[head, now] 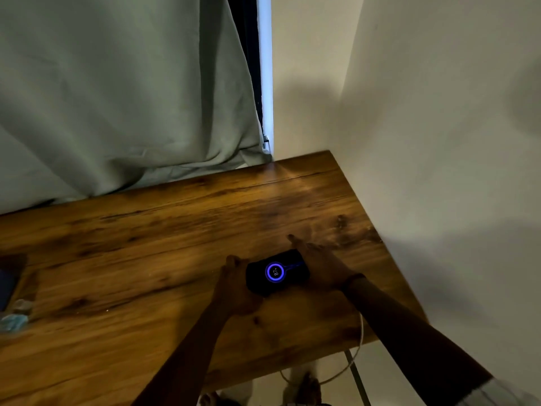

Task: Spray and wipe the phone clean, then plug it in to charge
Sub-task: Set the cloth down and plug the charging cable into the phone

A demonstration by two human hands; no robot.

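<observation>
the phone (276, 272) lies between both hands, long axis from 8 to 2 o'clock, left hand (234, 285) gripping its near end, right hand (317, 265) flat and open at its far end

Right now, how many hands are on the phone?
2. The left hand grips the near-left end of the phone; the right hand rests along its right side. The screen is lit, showing a charging ring.

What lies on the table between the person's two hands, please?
The phone lies there, its screen lit with a blue ring, left hand at one end and right hand at the other, seen in the head view.
</observation>
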